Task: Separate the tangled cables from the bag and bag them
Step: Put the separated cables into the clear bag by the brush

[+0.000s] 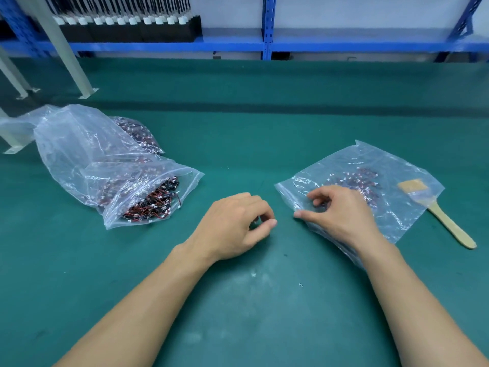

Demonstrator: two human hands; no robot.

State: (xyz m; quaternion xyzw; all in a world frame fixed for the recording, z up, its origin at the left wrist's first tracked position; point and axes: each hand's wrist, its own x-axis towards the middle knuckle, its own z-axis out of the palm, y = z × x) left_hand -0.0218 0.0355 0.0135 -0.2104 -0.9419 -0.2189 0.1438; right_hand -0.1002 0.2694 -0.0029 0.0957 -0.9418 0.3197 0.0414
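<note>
My right hand (pixel 338 210) sits on the near corner of the flat bag (pixel 397 207), with the thumb laid along its edge and the fingers curled down, pinching the thin, crinkled clear film. My left hand (pixel 235 223) is just beside it over the bare mat, fingers curled in against the thumb tip. A tiny dark speck shows between them, but I cannot tell whether it is holding anything. Inside the flat bag lies a loose scatter of sorted cables (pixel 354 181), short red-and-black wires with small white plugs. A wooden-handled brush (pixel 436 210) lies partly under that bag's right edge. Well off to the left slumps the big bag (pixel 105 160), puffy and wrinkled, with the tangled cables (pixel 156 200) crowding its open mouth. Everything rests on the green felt-like table (pixel 264 128), and blue metal shelving (pixel 267 27) stands behind it.
</note>
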